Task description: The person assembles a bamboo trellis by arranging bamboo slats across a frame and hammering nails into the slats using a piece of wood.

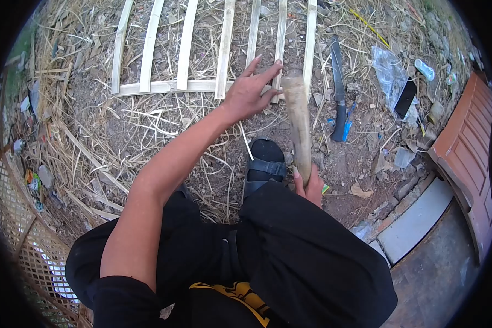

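Note:
My left hand (249, 94) reaches across to a pale bamboo slat (281, 33), its thumb and a finger resting on the slat near its lower end. Other fingers are spread toward the neighbouring slat (253, 30). Several such slats lie side by side, their near ends over a bamboo crosspiece (158, 87). In my right hand (312, 190), fingers closed around its lower end, is a thick wooden stick (298, 126). The stick points away from me, its blunt top beside the slat's lower end. Whether the two touch cannot be told.
A long dark knife (338, 82) lies right of the slats, with a phone-like black object (406, 99) and clear plastic (388, 68) beyond. Shavings cover the ground. A brown panel (467, 142) stands at right, a woven lattice (16, 218) at left. My sandalled foot (265, 164) is below the slats.

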A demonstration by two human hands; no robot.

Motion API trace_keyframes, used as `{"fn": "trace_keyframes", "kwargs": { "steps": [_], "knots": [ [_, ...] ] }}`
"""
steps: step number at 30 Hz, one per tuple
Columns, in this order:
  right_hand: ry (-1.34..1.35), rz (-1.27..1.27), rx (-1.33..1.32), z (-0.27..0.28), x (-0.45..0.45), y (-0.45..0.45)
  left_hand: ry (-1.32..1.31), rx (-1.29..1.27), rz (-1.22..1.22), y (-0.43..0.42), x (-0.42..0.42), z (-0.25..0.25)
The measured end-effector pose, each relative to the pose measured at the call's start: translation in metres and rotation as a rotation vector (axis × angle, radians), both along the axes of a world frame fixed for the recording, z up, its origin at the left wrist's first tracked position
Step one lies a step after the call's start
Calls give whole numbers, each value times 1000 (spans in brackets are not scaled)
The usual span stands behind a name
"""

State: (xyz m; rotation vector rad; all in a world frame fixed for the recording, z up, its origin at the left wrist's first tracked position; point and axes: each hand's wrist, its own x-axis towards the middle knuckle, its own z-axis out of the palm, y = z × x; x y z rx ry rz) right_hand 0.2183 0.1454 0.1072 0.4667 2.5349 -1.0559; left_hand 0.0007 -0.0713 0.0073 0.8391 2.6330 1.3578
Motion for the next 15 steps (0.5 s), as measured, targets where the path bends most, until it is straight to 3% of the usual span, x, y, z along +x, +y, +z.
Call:
{"fn": "trace_keyframes", "kwargs": {
  "steps": [2, 4, 5, 8, 12, 14, 15],
  "knots": [
    [94, 54, 76, 4, 7, -2, -73, -10, -17, -2, 1, 0],
    [224, -68, -155, 9, 4, -8, 92, 10, 21, 2, 3, -2],
    [163, 73, 101, 12, 1, -9, 84, 15, 13, 2, 3, -3],
    [-19, 107, 101, -2, -2, 2, 104, -47, -12, 1, 2, -5],
    [163, -73, -117, 13, 6, -13, 160, -10, 34, 3, 4, -7],
    [223, -67, -128, 0, 14, -6, 132, -15, 20, 1, 4, -8],
    [122, 14, -8, -3, 10, -4, 106, -22, 8, 1, 3, -8]
  ]
}}
